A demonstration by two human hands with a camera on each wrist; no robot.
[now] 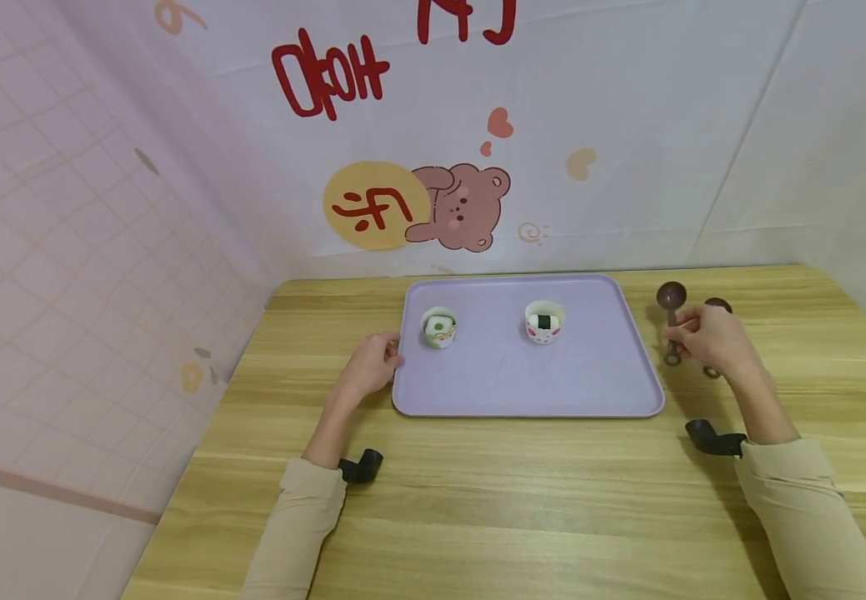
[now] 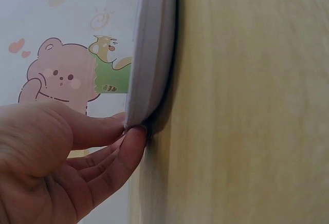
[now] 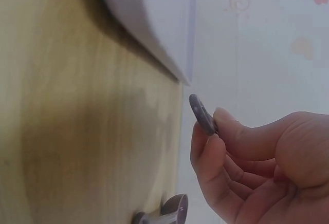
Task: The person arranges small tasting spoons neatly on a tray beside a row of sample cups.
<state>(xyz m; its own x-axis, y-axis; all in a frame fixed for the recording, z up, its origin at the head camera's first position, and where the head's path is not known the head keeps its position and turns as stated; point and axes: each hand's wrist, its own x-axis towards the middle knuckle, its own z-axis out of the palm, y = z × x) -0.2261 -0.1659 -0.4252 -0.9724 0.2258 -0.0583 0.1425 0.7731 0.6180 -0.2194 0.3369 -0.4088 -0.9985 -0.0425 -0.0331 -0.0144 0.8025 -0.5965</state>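
My left hand [image 1: 371,365] pinches the left edge of a lilac tray [image 1: 530,379] between thumb and fingers; the left wrist view shows the fingertips on the tray's rim [image 2: 154,54]. In my right hand [image 1: 721,340] is a dark brown measuring spoon [image 1: 671,296], pinched by its handle, bowl pointing away from me. The right wrist view shows this spoon [image 3: 201,114] raised above the table. A second brown spoon [image 1: 713,372] lies on the table behind that hand, partly hidden by it.
Two small patterned paper cups stand on the tray: the left cup [image 1: 440,341] holds a white-and-green piece, the right cup [image 1: 543,336] a white piece with a black band. A wall [image 1: 613,217] with printed bear and red characters rises behind the wooden table [image 1: 523,500].
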